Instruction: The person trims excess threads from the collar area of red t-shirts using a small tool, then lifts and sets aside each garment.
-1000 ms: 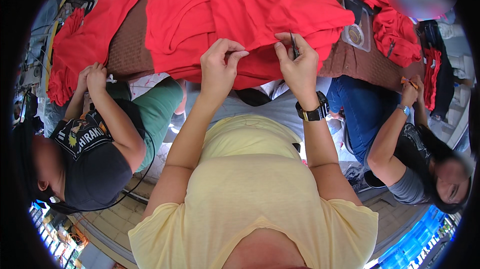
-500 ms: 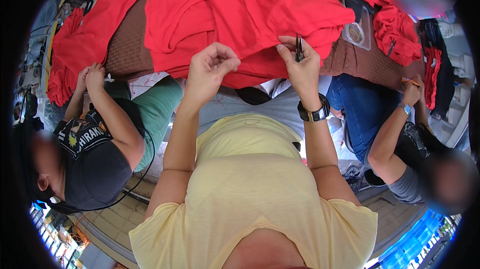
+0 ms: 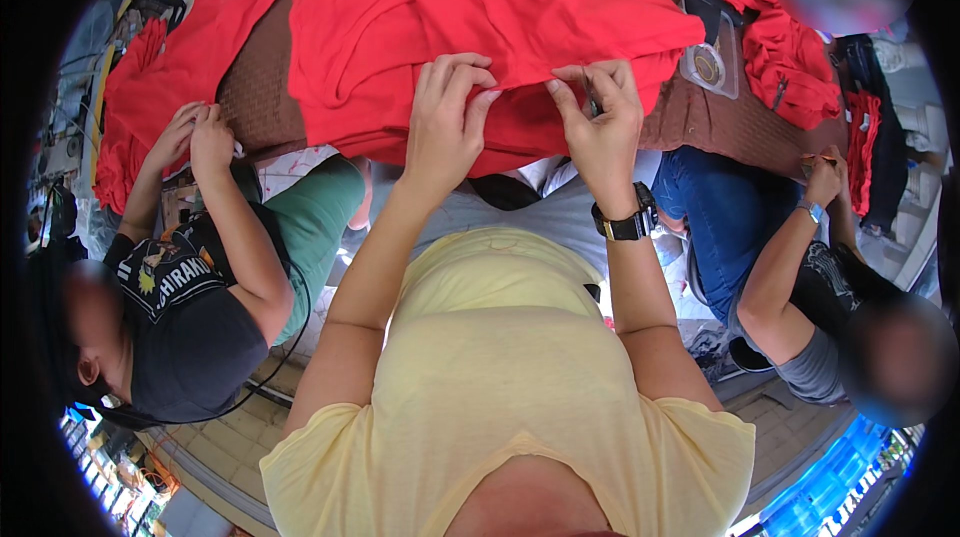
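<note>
A large red garment lies spread over a brown table in front of me. My left hand pinches its near hem, fingers bunched on the cloth. My right hand grips the same hem a little to the right and holds a small dark tool between the fingers. A black watch sits on my right wrist. The hands are a short gap apart.
A person in a black shirt at my left works on another red garment. A person in jeans sits at my right, near more red cloth. A clear plastic box lies on the table's right part.
My two hands have come closer together along the hem, and the left hand has shifted right. The people beside me have barely moved.
</note>
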Motion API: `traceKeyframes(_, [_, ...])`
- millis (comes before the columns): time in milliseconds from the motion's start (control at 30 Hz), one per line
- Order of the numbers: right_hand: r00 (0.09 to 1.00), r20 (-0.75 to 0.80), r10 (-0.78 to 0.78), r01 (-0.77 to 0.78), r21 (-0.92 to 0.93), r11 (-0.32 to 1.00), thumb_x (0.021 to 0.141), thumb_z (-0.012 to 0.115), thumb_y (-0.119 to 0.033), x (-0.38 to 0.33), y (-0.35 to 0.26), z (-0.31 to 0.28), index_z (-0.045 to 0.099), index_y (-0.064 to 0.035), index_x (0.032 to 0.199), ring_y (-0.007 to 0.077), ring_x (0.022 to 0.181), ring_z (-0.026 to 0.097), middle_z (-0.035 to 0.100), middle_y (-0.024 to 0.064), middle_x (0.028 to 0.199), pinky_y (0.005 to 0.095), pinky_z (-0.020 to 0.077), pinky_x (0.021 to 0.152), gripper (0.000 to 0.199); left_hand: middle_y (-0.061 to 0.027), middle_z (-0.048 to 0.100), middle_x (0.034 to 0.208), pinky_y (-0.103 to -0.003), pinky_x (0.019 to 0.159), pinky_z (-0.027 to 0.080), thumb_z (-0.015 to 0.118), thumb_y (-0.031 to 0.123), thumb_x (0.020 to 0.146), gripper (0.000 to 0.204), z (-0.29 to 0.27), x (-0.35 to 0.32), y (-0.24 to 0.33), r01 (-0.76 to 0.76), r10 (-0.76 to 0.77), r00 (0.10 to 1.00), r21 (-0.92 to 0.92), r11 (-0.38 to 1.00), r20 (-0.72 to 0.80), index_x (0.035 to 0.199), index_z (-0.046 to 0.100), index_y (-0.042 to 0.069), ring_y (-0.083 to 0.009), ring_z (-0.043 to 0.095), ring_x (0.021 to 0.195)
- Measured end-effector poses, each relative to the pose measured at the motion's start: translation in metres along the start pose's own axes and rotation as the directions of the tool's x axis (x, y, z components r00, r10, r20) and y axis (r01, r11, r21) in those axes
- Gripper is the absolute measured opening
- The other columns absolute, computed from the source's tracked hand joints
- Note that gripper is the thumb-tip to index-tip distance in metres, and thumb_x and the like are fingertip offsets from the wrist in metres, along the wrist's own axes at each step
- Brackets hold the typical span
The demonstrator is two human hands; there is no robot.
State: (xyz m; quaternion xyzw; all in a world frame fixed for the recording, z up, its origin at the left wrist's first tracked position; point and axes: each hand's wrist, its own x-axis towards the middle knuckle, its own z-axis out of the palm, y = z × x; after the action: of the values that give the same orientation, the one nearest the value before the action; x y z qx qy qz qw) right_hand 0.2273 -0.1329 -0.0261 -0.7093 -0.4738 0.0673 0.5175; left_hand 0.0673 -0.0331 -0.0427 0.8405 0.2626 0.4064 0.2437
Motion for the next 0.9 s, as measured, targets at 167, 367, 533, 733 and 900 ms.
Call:
traceKeyframes(167, [0.991,0.067,-0.116,0.087,0.333,0.939,0.090,0.071,-0.004,0.017,0.000,0.000,0.068,-0.0014,0.104,0.0134,0.085,0.062,0.068,0.0087,0.093,0.0260,0.0505,0.073,0.014,-0.0107,0.067,0.094,-0.027,0.083,0.049,0.057,-0.004,0.097,0.004,-0.020,0.007,-0.004,0.239,-0.215,0.970,-0.274,0.931,0.115,0.099,0.059,-0.001,-0.0162,0.065,0.090])
traceKeyframes(367, [0.909,0.367,0.199,-0.354,0.426,0.833,0.099,0.064,-0.015,0.027,0.006,0.011,0.068,-0.0005,0.106,0.0074,0.084,0.056,0.066,0.0003,0.092,0.0241,0.0459,0.078,0.016,-0.0092,0.068,0.109,-0.029,0.095,0.047,0.057,0.002,0.099,0.020,-0.035,0.023,-0.020,0.384,-0.289,0.912,-0.362,0.849,0.290,0.118,0.060,0.000,-0.0146,0.063,0.106])
traceKeyframes(533, [0.925,0.355,0.136,-0.291,0.432,0.854,0.100,0.062,-0.016,0.025,0.009,0.017,0.068,-0.0007,0.107,0.0045,0.077,0.050,0.063,-0.0026,0.087,0.0231,0.0433,0.072,0.018,-0.0131,0.071,0.107,-0.030,0.093,0.050,0.065,0.010,0.094,0.022,-0.025,0.031,-0.009,0.234,-0.180,0.950,-0.200,0.951,0.256,0.113,0.066,-0.001,-0.0187,0.067,0.101])
traceKeyframes(733, [0.940,0.312,0.139,-0.269,0.426,0.864,0.099,0.063,-0.015,0.027,0.006,0.013,0.066,-0.0007,0.109,0.0033,0.073,0.047,0.060,-0.0040,0.084,0.0221,0.0412,0.067,0.018,-0.0098,0.072,0.091,-0.031,0.080,0.051,0.070,0.010,0.091,0.011,-0.012,0.037,-0.003,0.316,-0.284,0.945,-0.229,0.921,0.164,0.092,0.070,-0.001,-0.0220,0.068,0.084])
traceKeyframes(900, [0.931,0.268,0.248,-0.348,0.444,0.825,0.097,0.064,-0.014,0.028,0.007,0.013,0.065,-0.0010,0.112,0.0038,0.070,0.047,0.057,-0.0052,0.081,0.0209,0.0400,0.064,0.019,-0.0084,0.069,0.088,-0.033,0.076,0.051,0.071,0.006,0.090,0.006,-0.005,0.040,0.000,-0.227,0.264,0.947,0.198,0.954,-0.184,0.085,0.069,0.003,-0.0251,0.065,0.081])
